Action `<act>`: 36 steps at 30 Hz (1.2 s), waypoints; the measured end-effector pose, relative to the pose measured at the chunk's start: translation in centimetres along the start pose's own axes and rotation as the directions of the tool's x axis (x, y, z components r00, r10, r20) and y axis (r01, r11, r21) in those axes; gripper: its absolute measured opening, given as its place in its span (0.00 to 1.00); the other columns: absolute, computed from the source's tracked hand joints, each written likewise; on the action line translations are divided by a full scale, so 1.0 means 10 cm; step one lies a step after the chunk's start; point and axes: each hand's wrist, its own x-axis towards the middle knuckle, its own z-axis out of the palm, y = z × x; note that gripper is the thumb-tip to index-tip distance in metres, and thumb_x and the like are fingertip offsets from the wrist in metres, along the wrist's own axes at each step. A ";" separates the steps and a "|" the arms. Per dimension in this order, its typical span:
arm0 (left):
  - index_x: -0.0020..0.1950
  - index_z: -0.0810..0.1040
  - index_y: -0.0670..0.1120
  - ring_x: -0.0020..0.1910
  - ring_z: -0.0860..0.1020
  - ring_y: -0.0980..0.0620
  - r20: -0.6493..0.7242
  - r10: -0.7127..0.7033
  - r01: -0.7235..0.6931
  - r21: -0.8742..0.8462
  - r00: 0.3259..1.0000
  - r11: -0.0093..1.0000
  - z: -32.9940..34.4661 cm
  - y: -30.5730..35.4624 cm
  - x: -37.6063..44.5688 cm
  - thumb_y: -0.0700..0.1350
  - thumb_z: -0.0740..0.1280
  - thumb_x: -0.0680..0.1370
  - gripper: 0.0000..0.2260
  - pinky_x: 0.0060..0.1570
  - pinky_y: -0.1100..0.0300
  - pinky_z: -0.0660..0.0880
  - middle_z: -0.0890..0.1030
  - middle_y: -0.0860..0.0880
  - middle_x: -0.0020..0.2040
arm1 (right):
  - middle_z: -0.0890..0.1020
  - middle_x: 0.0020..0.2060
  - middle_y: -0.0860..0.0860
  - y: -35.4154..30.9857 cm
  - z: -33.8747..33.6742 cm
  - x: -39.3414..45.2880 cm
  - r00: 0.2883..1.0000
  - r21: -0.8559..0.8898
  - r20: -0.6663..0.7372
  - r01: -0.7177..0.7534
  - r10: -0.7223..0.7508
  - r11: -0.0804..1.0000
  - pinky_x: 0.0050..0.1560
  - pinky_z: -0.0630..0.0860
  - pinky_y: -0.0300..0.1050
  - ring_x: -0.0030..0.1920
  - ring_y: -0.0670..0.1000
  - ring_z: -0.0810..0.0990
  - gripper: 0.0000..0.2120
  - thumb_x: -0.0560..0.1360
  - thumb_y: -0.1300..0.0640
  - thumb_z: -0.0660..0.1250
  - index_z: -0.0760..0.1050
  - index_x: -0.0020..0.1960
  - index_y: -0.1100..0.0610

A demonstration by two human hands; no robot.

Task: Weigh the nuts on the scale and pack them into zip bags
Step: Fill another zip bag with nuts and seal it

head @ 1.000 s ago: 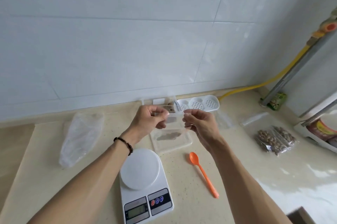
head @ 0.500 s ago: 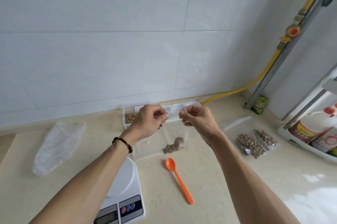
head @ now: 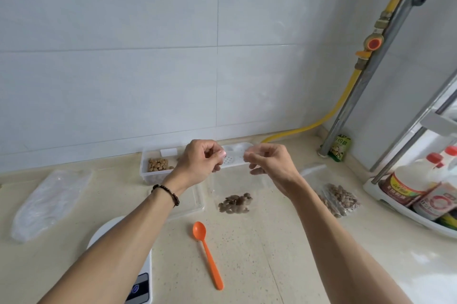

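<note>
Center frame: left hand (head: 201, 160) and right hand (head: 268, 164) both raised above the counter (head: 259, 254), each pinching a top corner of a clear zip bag (head: 235, 180). Fingers curled, thumb against forefinger on both. The bag hangs between them, with a small pile of nuts (head: 235, 203) sagging at its bottom, low center. Held by the top edge likely so the nuts drop clear of the zip strip and the seal can be pressed along; whether the zip is already closed can't be told, plastic too transparent.

Scale (head: 118, 249) sits lower left, mostly hidden under the left forearm, pan looks bare, so the weighing for this portion seems done. Orange spoon (head: 207, 254) lies lower center, within reach for the next scoop. Clear tub (head: 154, 167) with more nuts stands against the wall behind the left hand, the supply. A clear lid (head: 195, 201) lies flat just below the left wrist. Two filled bags (head: 340, 198) lie at right, parked away from the work spot. Crumpled plastic (head: 49, 200) at left, bottles (head: 420, 187) on a rack at far right.
</note>
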 end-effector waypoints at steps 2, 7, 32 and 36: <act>0.40 0.81 0.41 0.32 0.79 0.54 0.007 0.027 -0.027 0.057 1.000 0.998 0.13 0.06 0.04 0.39 0.68 0.78 0.06 0.35 0.63 0.78 0.80 0.47 0.34 | 0.81 0.33 0.52 0.01 -0.05 0.02 1.000 -0.025 0.020 0.007 -0.006 1.000 0.36 0.78 0.43 0.32 0.48 0.76 0.06 0.72 0.64 0.73 0.81 0.37 0.58; 0.42 0.81 0.42 0.33 0.79 0.54 0.101 0.013 -0.016 0.027 0.995 0.999 0.31 0.11 0.15 0.40 0.69 0.77 0.05 0.35 0.65 0.76 0.80 0.48 0.35 | 0.80 0.32 0.50 0.09 -0.24 0.10 0.995 -0.211 0.008 0.096 -0.097 0.973 0.37 0.78 0.42 0.33 0.47 0.77 0.07 0.74 0.62 0.72 0.80 0.38 0.61; 0.45 0.80 0.39 0.30 0.77 0.55 0.193 -0.093 0.134 -0.211 0.977 0.968 0.95 0.16 0.87 0.37 0.66 0.79 0.05 0.34 0.62 0.78 0.79 0.51 0.31 | 0.84 0.45 0.58 0.79 -1.28 0.32 0.975 -0.290 0.050 -0.195 0.218 0.937 0.57 0.78 0.52 0.47 0.56 0.83 0.14 0.66 0.58 0.74 0.78 0.49 0.61; 0.42 0.80 0.42 0.29 0.78 0.55 0.036 -0.205 0.208 -0.175 0.978 0.962 1.16 -0.07 1.05 0.37 0.67 0.78 0.06 0.33 0.62 0.78 0.79 0.49 0.34 | 0.81 0.40 0.54 0.95 -1.52 0.28 0.961 -0.270 -0.068 -0.278 0.269 0.922 0.40 0.77 0.37 0.38 0.47 0.79 0.04 0.75 0.66 0.69 0.78 0.49 0.61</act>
